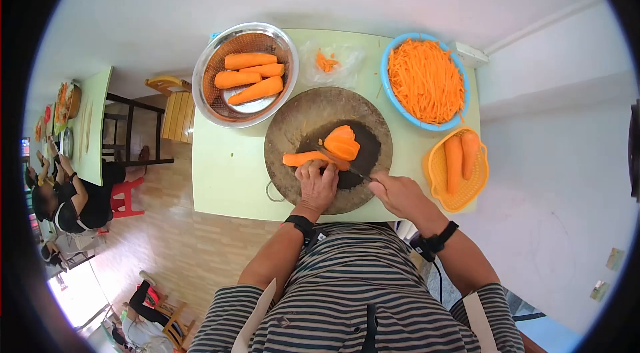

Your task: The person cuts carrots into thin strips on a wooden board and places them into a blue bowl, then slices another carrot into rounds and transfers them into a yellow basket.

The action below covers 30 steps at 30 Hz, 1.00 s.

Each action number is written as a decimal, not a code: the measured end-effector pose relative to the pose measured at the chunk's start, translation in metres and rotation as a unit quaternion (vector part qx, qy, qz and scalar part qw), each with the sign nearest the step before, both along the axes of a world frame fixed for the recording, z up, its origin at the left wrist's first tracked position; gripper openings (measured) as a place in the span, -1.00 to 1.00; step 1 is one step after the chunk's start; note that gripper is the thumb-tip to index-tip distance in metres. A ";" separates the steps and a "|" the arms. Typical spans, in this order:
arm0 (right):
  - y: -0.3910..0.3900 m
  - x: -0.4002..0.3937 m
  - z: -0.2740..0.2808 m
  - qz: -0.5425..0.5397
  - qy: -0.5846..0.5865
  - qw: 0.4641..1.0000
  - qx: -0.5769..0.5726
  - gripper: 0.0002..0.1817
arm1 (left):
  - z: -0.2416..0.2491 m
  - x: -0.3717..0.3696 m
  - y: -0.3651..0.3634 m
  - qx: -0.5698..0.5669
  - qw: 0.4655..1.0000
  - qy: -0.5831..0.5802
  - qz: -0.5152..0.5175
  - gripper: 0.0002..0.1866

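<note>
On the round wooden chopping board lies a carrot, cut at its right end. My left hand presses on it with curled fingers. The handle of a knife is in my closed right hand, and its blade reaches left to the carrot beside my left fingertips. Just behind the blade sits a small pile of carrot slices. Part of the blade is hard to make out against the dark wet patch of the board.
A metal bowl with several peeled carrots stands back left, beside a plastic bag with scraps. Back right is a blue basin of shredded carrot; a yellow basket holds two carrots. People sit far left, near another table.
</note>
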State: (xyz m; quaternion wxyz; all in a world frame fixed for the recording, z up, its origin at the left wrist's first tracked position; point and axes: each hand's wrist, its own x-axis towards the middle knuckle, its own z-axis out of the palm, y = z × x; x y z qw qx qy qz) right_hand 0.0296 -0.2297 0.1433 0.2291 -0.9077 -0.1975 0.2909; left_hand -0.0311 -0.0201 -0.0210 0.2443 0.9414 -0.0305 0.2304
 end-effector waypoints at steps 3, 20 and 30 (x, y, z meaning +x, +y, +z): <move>-0.005 -0.011 0.010 0.027 -0.014 0.999 -0.017 -0.63 | -0.003 -0.001 0.002 0.001 1.000 0.010 -0.007 -0.58; 0.008 -0.012 0.048 0.052 0.016 0.995 -0.087 -0.64 | -0.004 -0.003 0.003 0.038 0.998 0.039 -0.006 -0.54; 0.031 0.007 0.042 0.054 0.054 0.993 -0.092 -0.64 | -0.002 -0.001 0.002 0.047 0.999 0.020 -0.013 -0.52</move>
